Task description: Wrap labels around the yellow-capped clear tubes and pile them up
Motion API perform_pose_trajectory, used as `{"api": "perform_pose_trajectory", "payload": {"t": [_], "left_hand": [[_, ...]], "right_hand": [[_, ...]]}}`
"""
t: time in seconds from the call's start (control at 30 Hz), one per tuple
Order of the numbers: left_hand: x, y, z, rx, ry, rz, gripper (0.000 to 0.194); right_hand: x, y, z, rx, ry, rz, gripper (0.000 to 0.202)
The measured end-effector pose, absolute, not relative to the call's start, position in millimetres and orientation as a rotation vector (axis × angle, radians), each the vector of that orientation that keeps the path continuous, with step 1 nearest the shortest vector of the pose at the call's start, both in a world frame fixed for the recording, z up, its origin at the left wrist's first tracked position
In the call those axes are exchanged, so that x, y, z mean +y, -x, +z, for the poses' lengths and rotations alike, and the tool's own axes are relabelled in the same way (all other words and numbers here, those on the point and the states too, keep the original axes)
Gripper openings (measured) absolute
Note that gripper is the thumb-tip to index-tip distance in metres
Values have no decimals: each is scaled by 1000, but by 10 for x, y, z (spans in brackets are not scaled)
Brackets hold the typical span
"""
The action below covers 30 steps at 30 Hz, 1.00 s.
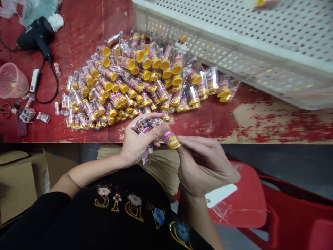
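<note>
My left hand [134, 144] is closed around a bunch of printed plastic sleeves [142, 126], some of which hang below its fingers. Its thumb also presses on a small printed tube with a yellow end [170, 138]. At the tube's yellow end, the fingertips of my right hand [204, 163] pinch together. Both hands are just over the table's front edge. Beyond them lies a large heap of clear tubes with yellow caps [114, 86], many wrapped in purple and yellow labels.
A white perforated crate [221, 59] stands at the back right of the red table [85, 21]. At left are a black heat gun [36, 34] with its cord, a pink basket [13, 81], and red scissors [4, 111]. A red chair [241, 198] stands at right, cardboard boxes [19, 184] at lower left.
</note>
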<state>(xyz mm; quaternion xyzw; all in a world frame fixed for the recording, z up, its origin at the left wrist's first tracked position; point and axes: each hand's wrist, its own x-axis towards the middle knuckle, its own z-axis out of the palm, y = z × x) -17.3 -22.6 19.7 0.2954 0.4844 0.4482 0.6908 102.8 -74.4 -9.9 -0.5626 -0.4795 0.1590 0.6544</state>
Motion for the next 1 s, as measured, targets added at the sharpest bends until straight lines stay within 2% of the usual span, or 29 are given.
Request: {"api": "perform_pose_trajectory", "payload": {"t": [0.3, 0.5, 0.67, 0.77, 0.9, 1.0], "left_hand": [[-209, 155, 168, 1103, -630, 985, 43], [-116, 167, 173, 1135, -386, 920, 33], [-89, 186, 145, 1184, -211, 833, 24], [-105, 225, 161, 1184, -183, 829, 25], [-92, 312, 208, 1214, -137, 833, 23], [-62, 355, 220, 1221, -131, 836, 24]], "right_hand": [[-713, -1022, -141, -1073, 1293, 332, 30], [-467, -1151, -329, -910, 1392, 346, 6], [220, -1523, -665, -780, 1432, 137, 14], [472, -1683, -769, -858, 1424, 64, 13], [737, -2036, -721, -1109, 1456, 154, 17], [1327, -2558, -591, -1144, 1567, 78, 17]]}}
